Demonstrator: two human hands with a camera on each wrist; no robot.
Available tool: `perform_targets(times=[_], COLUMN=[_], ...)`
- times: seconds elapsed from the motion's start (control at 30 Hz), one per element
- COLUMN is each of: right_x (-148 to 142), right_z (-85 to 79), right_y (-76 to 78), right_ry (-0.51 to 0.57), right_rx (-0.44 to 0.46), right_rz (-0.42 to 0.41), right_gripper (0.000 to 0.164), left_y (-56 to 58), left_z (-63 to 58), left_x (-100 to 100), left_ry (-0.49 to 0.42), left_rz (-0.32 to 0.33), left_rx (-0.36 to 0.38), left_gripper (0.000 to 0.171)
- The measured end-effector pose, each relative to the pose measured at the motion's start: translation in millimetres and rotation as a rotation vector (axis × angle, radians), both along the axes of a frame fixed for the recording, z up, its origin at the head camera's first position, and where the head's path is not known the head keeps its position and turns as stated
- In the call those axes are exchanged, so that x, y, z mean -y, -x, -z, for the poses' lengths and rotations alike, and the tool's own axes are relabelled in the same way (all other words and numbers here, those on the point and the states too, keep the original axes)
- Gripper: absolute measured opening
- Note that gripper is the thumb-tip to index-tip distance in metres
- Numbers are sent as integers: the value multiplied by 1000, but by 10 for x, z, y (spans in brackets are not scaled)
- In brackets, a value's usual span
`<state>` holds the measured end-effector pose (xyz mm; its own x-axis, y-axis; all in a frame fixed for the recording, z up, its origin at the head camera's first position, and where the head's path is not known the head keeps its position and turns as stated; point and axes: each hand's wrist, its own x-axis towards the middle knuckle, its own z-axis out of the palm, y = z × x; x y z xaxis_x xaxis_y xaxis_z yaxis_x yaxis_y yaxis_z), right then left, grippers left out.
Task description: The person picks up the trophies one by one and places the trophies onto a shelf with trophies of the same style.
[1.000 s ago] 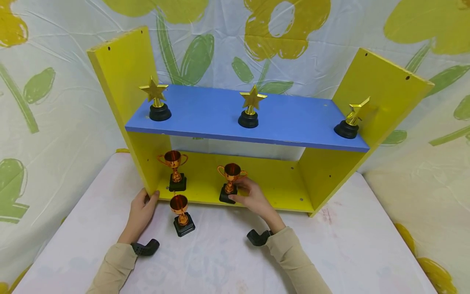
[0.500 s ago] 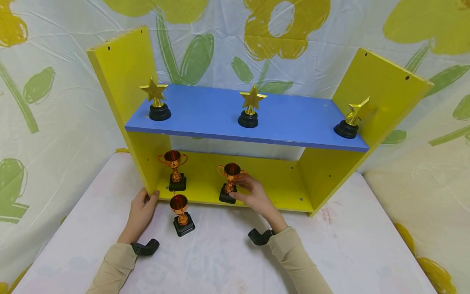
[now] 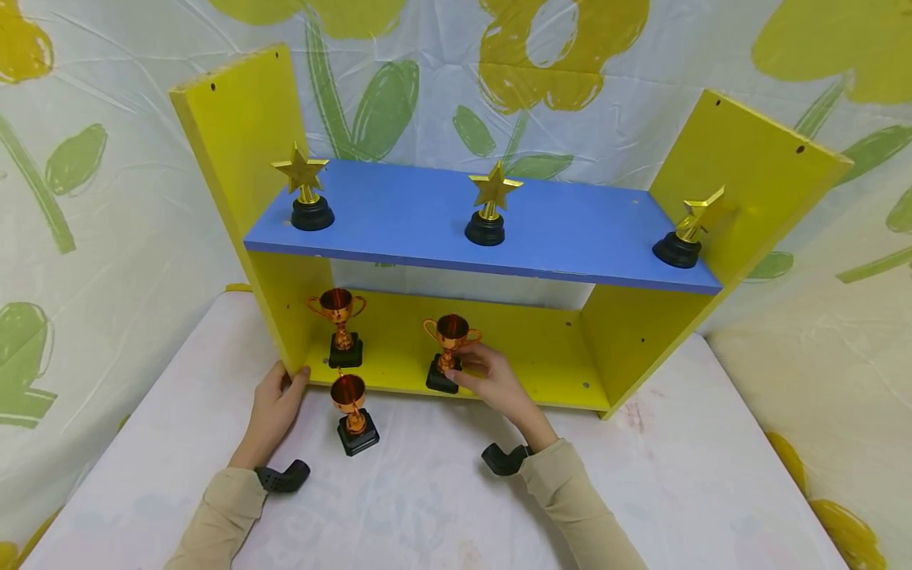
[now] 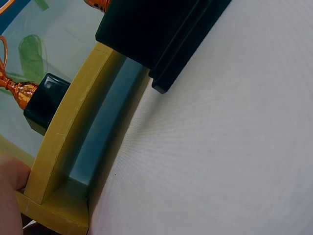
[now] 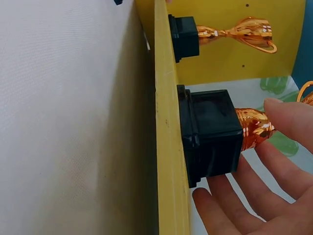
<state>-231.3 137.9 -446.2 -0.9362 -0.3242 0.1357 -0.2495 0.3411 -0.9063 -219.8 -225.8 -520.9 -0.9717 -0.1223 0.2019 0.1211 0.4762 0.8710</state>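
Note:
My right hand (image 3: 492, 380) pinches the stem of a copper-coloured trophy cup (image 3: 452, 332) with a black square base. In the right wrist view that base (image 5: 212, 132) stands upright at the front edge of the bottom board, thumb on one side of the stem and fingers on the other. My left hand (image 3: 274, 412) grips the lower left corner of the yellow and blue shelf (image 3: 456, 265). A second trophy cup (image 3: 338, 309) stands on the bottom board at the left. The third trophy cup (image 3: 351, 400) is on the table, just in front of the shelf and right of my left hand.
On the blue board stand three gold star trophies: one at left (image 3: 302, 176), one near the middle (image 3: 492, 194), and one turned sideways at right (image 3: 691, 226). A white cloth (image 3: 427, 491) covers the table. Behind hangs a flower-patterned curtain (image 3: 442, 71).
The head view has shifted very slightly. My right wrist has edged a little to the right, while the held trophy cup stays at the same spot on the board. My left hand keeps its grip.

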Motion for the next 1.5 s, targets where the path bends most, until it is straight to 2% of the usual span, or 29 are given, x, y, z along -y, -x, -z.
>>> perform_targets(times=[0.5,0.57,0.8,1.2,1.5], right_x=[3,13,44,4,15], right_z=[-1,-46,-431,-609,-755], right_y=[-1,-14,-207,-260,-359], right_ry=[-1,4,42,136,158], right_rx=[19,5,-53,-196,-292], right_rz=[-7,-17,-12,13,27], right_gripper=[42,41,36,73,80], left_y=[19,19,20,11,5], left_z=[26,18,17,13,6], left_x=[5,5,3,5,0], left_ry=[2,1,5,8,0], left_rz=[-1,1,-1,5,4], left_rx=[-9,-11,-11,-3,10], left_gripper=[45,45,44,46,47])
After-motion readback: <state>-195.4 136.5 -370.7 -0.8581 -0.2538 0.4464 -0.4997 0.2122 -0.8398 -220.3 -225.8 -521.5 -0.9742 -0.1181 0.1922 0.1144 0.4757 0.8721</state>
